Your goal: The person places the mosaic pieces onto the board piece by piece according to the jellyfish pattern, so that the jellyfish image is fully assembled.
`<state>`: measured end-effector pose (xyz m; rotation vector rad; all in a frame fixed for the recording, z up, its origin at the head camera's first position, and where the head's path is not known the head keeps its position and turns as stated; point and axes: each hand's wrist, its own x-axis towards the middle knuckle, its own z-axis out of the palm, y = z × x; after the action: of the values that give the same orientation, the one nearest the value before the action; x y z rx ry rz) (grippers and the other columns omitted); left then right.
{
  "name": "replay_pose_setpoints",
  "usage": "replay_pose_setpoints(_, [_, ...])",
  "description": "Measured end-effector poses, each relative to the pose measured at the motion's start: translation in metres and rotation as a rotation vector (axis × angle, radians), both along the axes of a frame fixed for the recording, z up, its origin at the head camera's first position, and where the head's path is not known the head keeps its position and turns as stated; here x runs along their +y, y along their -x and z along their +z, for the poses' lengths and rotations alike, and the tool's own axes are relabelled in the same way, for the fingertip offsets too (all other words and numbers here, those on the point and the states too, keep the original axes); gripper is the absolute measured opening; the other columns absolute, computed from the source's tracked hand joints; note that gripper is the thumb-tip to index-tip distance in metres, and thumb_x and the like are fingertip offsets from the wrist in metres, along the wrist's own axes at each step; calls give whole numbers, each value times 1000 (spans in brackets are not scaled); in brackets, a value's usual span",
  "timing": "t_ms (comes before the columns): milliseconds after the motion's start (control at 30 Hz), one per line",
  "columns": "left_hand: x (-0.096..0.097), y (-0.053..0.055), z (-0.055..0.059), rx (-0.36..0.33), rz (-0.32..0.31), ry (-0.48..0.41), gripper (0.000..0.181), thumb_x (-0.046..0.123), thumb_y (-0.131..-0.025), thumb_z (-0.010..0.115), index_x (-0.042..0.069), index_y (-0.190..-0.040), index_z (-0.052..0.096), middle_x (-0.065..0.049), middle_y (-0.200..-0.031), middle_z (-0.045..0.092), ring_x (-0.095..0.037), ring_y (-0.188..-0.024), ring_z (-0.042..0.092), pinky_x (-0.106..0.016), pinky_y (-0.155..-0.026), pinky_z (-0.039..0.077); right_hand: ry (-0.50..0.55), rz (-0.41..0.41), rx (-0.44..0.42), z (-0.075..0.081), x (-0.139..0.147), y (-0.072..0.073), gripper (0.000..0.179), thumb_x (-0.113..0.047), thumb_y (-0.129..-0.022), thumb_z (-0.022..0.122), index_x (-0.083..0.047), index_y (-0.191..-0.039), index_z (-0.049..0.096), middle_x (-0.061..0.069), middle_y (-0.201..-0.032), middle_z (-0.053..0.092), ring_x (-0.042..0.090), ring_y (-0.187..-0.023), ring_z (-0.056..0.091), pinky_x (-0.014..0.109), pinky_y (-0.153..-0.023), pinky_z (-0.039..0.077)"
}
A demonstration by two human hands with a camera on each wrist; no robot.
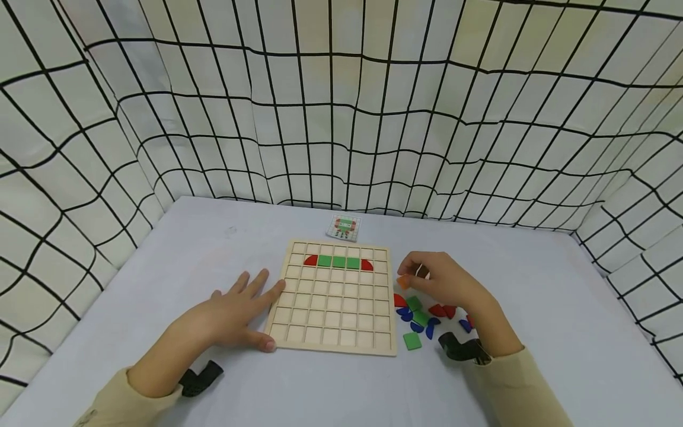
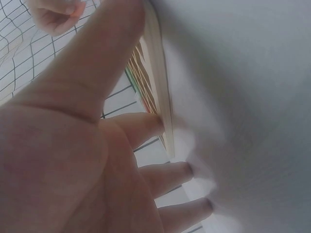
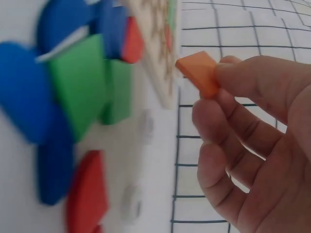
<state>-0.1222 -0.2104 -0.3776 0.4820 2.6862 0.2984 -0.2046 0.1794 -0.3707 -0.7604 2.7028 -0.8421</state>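
Note:
A wooden grid board lies on the table, its second row from the far side filled with three green squares between two red quarter-round pieces. My left hand rests spread at the board's left side, thumb at the near-left corner and a fingertip touching the edge. Off the board's right edge, my right hand pinches an orange tile between thumb and fingers, raised above the table. Below that hand lie loose green pieces, red pieces and blue pieces.
A small printed pattern card lies beyond the board's far edge. White cloth covers the table. Black netting over white sheets closes off the back and sides. A dark strap sits at the right wrist.

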Motion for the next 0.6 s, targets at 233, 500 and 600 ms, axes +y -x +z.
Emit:
replay_pose_setpoints(233, [1, 1, 0, -8, 2, 14, 110, 66, -73, 75, 17, -159, 27, -27, -164, 12, -60, -145, 9, -86, -93, 21, 90, -25, 33, 25, -3, 7, 11, -15, -96, 63, -21, -105, 68, -4, -95, 66, 17, -85, 62, 33, -69, 55])
replay_pose_setpoints(500, [2, 3, 0, -18, 5, 5, 111, 66, -72, 75, 17, -159, 26, -26, -164, 12, -59, -145, 8, -86, -94, 21, 202, -80, 40, 38, -8, 12, 13, -14, -94, 63, -20, -104, 69, -1, -99, 67, 20, -85, 64, 38, -74, 55])
replay_pose_setpoints(600, [2, 2, 0, -22, 11, 12, 112, 66, -72, 75, 18, -159, 26, -26, -164, 12, -59, -145, 8, -86, -95, 20, 189, -56, 24, 30, -11, 13, 12, -14, -94, 63, -21, -102, 69, -2, -96, 67, 20, -85, 64, 36, -71, 55])
